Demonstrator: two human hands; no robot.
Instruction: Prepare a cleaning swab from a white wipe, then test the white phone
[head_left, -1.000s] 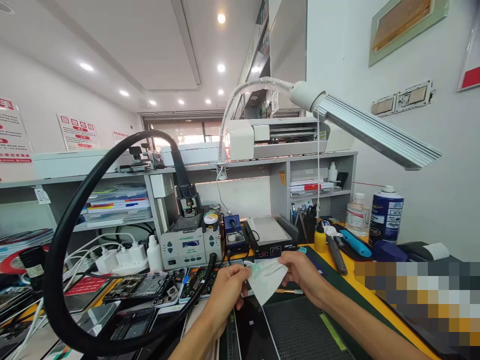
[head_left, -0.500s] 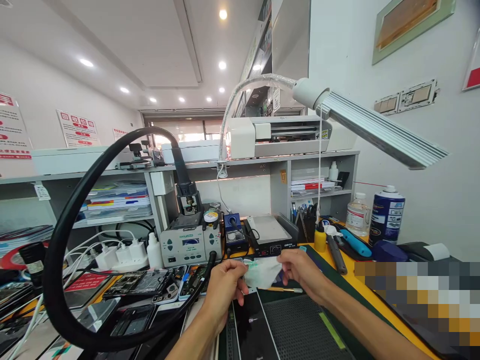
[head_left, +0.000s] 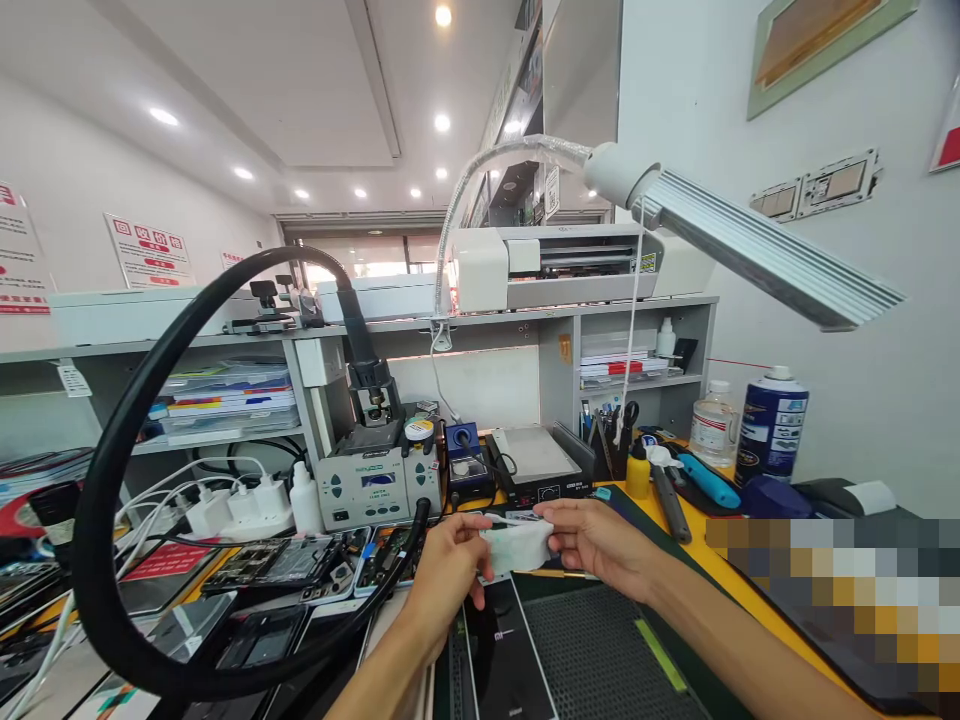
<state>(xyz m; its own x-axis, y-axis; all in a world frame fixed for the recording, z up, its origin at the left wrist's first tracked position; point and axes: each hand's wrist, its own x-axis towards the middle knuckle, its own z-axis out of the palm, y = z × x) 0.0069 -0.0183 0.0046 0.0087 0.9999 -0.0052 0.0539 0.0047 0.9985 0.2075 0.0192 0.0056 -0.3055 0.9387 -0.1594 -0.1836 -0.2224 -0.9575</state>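
A thin white wipe (head_left: pixel 517 548), with a faint green tint, stretches between my two hands above the bench. My left hand (head_left: pixel 450 560) pinches its left end between thumb and fingers. The right end is gripped by my right hand (head_left: pixel 592 538), thumb on top. The wipe looks folded into a narrow band. Below it lies a black glossy phone panel (head_left: pixel 504 645) with a pale edge, beside a dark perforated mat (head_left: pixel 607 650). A thin yellow-handled tool (head_left: pixel 559 574) rests just behind the mat.
A hot-air station (head_left: pixel 371 490) stands behind, its thick black hose (head_left: pixel 97 480) looping on the left. Opened phones (head_left: pixel 277 565) crowd the left side. A lamp (head_left: pixel 772 250) hangs overhead at right. A blue spray can (head_left: pixel 772 425) and clear bottle (head_left: pixel 712 425) stand at right.
The wipe has gone from a wider, flatter sheet with green print showing to a narrower folded band. My right hand has moved slightly left, closer to the left hand.
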